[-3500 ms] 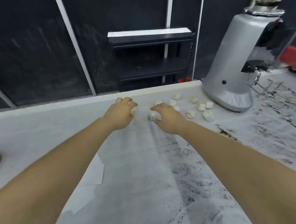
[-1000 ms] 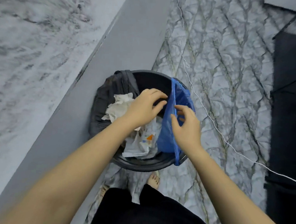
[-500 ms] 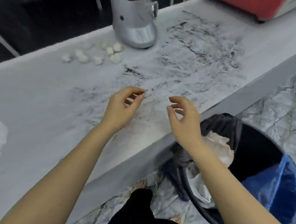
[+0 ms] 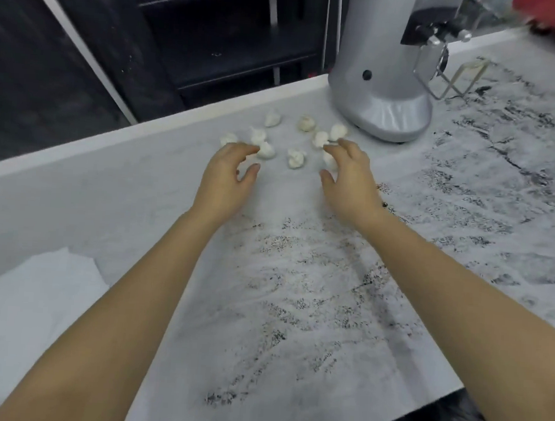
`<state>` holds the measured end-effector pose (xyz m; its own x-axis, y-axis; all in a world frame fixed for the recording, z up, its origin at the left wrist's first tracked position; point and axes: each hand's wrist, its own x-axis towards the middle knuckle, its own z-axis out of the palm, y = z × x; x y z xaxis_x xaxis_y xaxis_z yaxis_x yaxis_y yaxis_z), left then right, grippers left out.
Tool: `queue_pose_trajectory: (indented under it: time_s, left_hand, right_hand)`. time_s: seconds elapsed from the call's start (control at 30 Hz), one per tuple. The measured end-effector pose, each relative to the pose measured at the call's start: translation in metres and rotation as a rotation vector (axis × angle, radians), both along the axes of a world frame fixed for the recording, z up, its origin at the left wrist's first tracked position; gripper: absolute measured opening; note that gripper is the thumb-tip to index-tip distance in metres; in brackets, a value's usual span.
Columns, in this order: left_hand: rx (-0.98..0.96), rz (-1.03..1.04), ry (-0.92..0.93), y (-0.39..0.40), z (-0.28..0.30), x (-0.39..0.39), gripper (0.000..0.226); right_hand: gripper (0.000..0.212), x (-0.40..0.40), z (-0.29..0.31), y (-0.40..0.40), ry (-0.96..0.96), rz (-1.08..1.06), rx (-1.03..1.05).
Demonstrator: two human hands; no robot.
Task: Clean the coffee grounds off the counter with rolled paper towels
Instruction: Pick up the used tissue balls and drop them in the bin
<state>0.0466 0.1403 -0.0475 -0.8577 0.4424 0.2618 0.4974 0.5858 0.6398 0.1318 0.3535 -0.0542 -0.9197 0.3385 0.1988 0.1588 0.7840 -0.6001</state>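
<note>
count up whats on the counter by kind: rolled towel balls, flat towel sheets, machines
rolled paper towel balls: 9 (one partly hidden by the right hand)
flat paper towel sheet: 1
coffee grinder: 1
total: 11

Nine paper balls in sight on the counter, one partly tucked behind a hand. Two hands out there: left hand, right hand. One grinder at the back. One flat paper sheet lying near the left edge.
</note>
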Motion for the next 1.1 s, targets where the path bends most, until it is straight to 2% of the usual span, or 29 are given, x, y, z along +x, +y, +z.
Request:
queue_pose_trajectory:
  time_s: [0.1,0.23,0.33,0.47,0.6,0.73,0.83,0.97,1.1]
  left_hand:
    - [-0.189,-0.091,0.065,0.013,-0.009,-0.029,0.044]
    - [-0.363,-0.195,0.175,0.029,-0.016,-0.044,0.043]
    - [-0.363,-0.201,0.252,0.029,-0.023,-0.042,0.035]
    - [-0.326,-0.167,0.233,0.022,-0.027,-0.033,0.029]
    - [-0.278,-0.125,0.152,0.012,-0.024,-0.009,0.03]
    - [-0.076,-0.118,0.076,0.02,-0.009,0.045,0.029]
    - [0.079,-0.187,0.008,0.046,0.004,0.104,0.027]
    - [0.186,-0.359,-0.07,0.098,0.01,0.193,0.027]
    - [0.218,-0.583,-0.122,0.157,-0.003,0.282,0.026]
  right_hand:
    - [0.044,-0.024,-0.01,0.01,-0.075,0.013,0.051]
    - [0.031,-0.029,-0.019,0.011,-0.051,0.038,0.119]
    - [0.015,-0.021,-0.023,0.006,-0.002,0.071,0.149]
    - [0.017,-0.009,-0.021,0.004,0.006,0.121,0.156]
    - [0.02,0.024,-0.014,0.001,0.074,0.051,-0.041]
    - [0.025,0.087,-0.003,0.003,0.124,-0.089,-0.203]
    - [0.024,0.152,0.003,0.012,0.194,-0.212,-0.303]
    - [0.022,0.258,0.0,0.034,0.265,-0.444,-0.393]
    - [0.023,0.374,-0.011,0.056,0.266,-0.686,-0.373]
